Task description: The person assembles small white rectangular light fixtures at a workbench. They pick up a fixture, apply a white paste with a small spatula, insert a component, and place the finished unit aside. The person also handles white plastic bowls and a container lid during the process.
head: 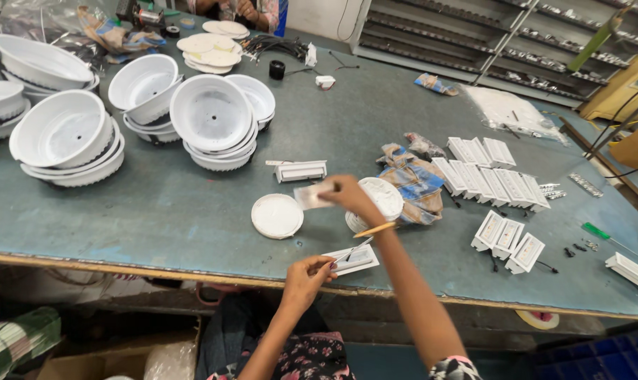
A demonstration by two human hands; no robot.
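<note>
My right hand (347, 193) reaches out over the grey-green counter (157, 211), its grip pinching a small clear plastic piece (310, 197) just above the surface. My left hand (306, 276) sits near the front edge, its grip pressed together on a thin metal tool (354, 250) whose tip rests on a small white rectangular light housing (354, 260) lying flat there.

A crumpled blue and tan printed wrapper (414, 181) lies just beside my right hand, touching a short stack of white round covers (383, 200). A single white round cover (277, 215) lies to its left, and one long white housing (300, 170) lies behind it. A clear plastic bag (512, 111) lies flat far right.

To the right, three white housings (507, 241) stand in a cluster, behind them a packed row of more (491, 183); I cannot count those surely. Far left, stacks of white bowl-shaped reflectors (212, 116), nested, their insides bare.
</note>
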